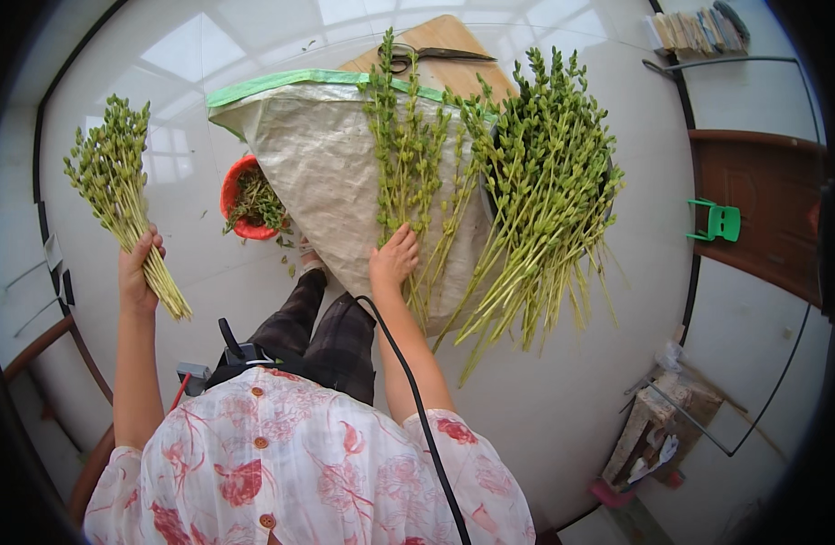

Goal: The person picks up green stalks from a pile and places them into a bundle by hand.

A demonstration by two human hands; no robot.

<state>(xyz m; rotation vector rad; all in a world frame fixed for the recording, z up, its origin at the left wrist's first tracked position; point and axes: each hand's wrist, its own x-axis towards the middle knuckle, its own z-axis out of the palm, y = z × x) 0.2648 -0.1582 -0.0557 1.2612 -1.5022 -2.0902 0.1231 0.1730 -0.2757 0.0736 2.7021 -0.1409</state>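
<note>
My left hand [141, 262] grips a bundle of leafy green plant stems [121, 184] by the bare lower ends, raised off to the left with the leafy tops pointing away from me. On the woven plastic sack [308, 177] spread in front of me lie several loose leafy stems [407, 150]. My right hand [395, 257] reaches to the lower part of these stems, its fingers bent over them; whether they close on a stem is hidden. Right of the sack, a large heap of the same stems [554, 157] rests in a dark container, mostly covered by the plants.
Large scissors [451, 53] lie on a wooden board [431, 34] beyond the sack's green hem. A red bowl [232, 225] with leaf scraps stands to the left. A black cable [417, 392] runs across my right arm. A small green chair [723, 223] is far right.
</note>
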